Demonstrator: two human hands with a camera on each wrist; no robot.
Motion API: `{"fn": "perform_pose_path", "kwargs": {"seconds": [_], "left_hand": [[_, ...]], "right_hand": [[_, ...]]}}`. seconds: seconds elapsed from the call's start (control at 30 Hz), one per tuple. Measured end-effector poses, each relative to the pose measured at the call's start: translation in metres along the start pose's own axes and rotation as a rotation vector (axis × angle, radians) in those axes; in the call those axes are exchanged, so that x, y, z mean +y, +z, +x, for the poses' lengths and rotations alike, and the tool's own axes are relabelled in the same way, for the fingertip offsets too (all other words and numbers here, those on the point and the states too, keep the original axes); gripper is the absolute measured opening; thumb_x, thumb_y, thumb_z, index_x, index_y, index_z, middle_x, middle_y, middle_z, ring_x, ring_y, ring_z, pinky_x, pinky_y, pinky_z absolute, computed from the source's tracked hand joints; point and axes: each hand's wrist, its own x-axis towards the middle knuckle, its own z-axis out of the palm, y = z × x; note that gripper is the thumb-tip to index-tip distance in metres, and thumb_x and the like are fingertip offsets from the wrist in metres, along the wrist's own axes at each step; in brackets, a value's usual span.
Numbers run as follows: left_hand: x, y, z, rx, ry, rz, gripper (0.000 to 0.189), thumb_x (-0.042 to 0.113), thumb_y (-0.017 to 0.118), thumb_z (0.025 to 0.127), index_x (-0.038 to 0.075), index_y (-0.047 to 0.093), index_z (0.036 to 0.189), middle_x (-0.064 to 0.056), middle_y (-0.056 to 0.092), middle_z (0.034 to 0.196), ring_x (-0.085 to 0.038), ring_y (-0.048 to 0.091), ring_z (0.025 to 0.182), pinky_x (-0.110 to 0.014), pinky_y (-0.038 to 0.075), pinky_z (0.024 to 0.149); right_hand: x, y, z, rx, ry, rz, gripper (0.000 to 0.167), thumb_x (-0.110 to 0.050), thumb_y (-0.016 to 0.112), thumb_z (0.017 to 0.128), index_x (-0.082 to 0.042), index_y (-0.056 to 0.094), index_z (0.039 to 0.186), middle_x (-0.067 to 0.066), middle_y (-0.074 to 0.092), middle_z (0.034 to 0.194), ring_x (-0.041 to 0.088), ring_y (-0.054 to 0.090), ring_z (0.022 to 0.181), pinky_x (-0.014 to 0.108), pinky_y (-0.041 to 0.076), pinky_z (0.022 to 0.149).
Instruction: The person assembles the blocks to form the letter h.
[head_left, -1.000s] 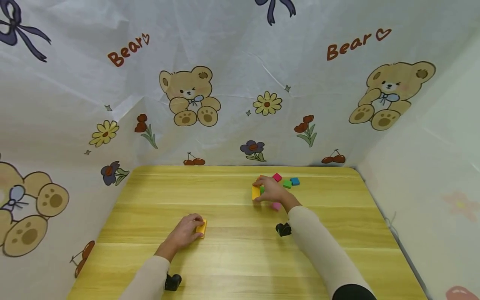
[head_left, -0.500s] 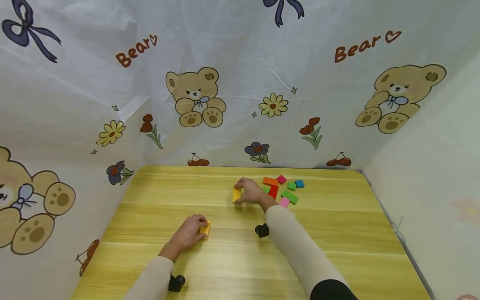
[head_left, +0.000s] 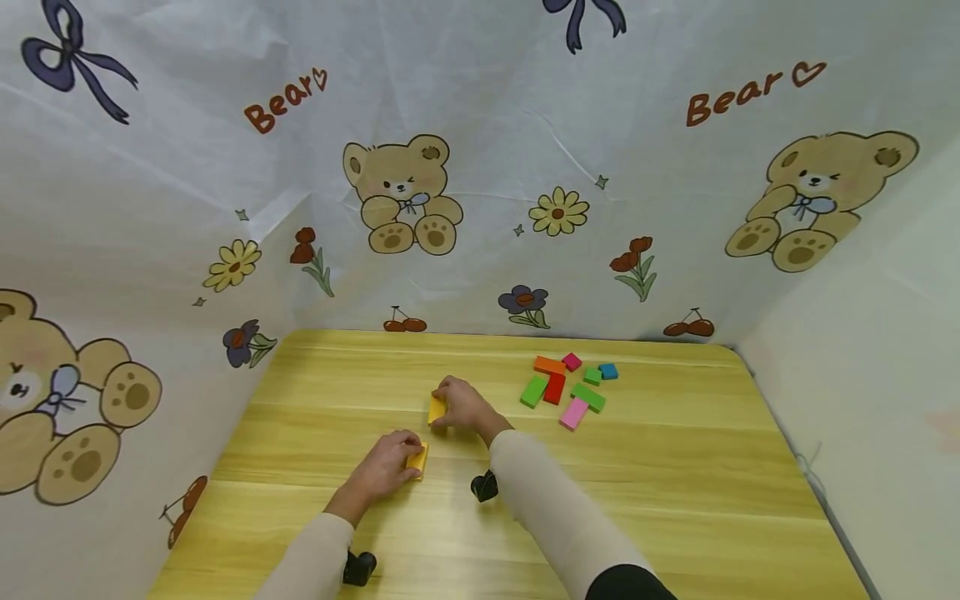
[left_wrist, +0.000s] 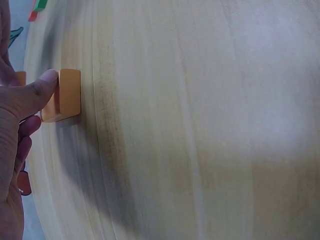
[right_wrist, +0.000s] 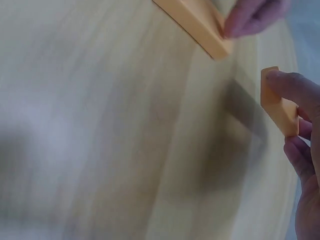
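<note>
My left hand pinches a yellow toy block at its ends, thumb nearer me. That block rests on the wooden table in the left wrist view, where the fingertips behind it are partly hidden. Just beyond and to the right, my right hand grips a second yellow block between thumb and fingers. In the right wrist view this block hangs above the tabletop, its shadow apart from it. The two yellow blocks do not touch.
Several coloured blocks lie loose at the back right: orange, red, green, pink and blue among them. A bear-printed cloth hangs behind the table.
My right hand has carried its yellow block leftward, away from the loose blocks and close to my left hand. The left hand keeps its grip in nearly the same place. The head view shifts slightly.
</note>
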Motion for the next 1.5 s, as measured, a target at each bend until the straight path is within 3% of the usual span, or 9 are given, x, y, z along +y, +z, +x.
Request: {"fn": "perform_pose_path", "kwargs": {"seconds": [0.3,0.5,0.8,1.5], "left_hand": [[-0.001,0.002,0.002,0.026,0.024,0.009,0.033,0.018,0.080,0.078,-0.002,0.072,0.103,-0.005,0.060,0.107,-0.024,0.059,0.099,-0.042,0.050,0.086],[-0.003,0.002,0.001,0.038,0.039,0.024,0.032,0.019,0.080,0.078,-0.002,0.072,0.101,-0.006,0.060,0.106,-0.024,0.058,0.100,-0.043,0.049,0.087],[-0.002,0.003,0.000,0.035,0.026,0.036,0.032,0.019,0.080,0.079,-0.001,0.072,0.103,-0.005,0.059,0.106,-0.023,0.058,0.101,-0.043,0.049,0.087],[0.000,0.003,0.000,0.056,0.031,0.044,0.031,0.020,0.081,0.078,-0.001,0.072,0.100,-0.004,0.059,0.104,-0.023,0.058,0.099,-0.043,0.049,0.087]], "right_hand": [[-0.009,0.025,-0.001,-0.012,0.051,0.009,0.059,-0.027,0.080,0.080,-0.002,0.060,0.130,0.008,0.053,0.121,0.021,0.054,0.108,0.028,0.048,0.090],[-0.009,0.034,0.000,0.008,0.030,-0.014,0.060,-0.029,0.079,0.082,-0.001,0.059,0.131,0.009,0.053,0.122,0.021,0.053,0.109,0.029,0.046,0.093],[-0.005,0.036,-0.008,0.045,-0.036,0.009,0.049,-0.023,0.069,0.091,0.000,0.057,0.132,0.010,0.053,0.123,0.023,0.052,0.114,0.034,0.043,0.099],[-0.005,0.045,-0.008,0.113,-0.031,0.103,0.045,-0.024,0.072,0.088,-0.002,0.063,0.127,0.009,0.059,0.121,0.024,0.055,0.111,0.034,0.045,0.097]]}}
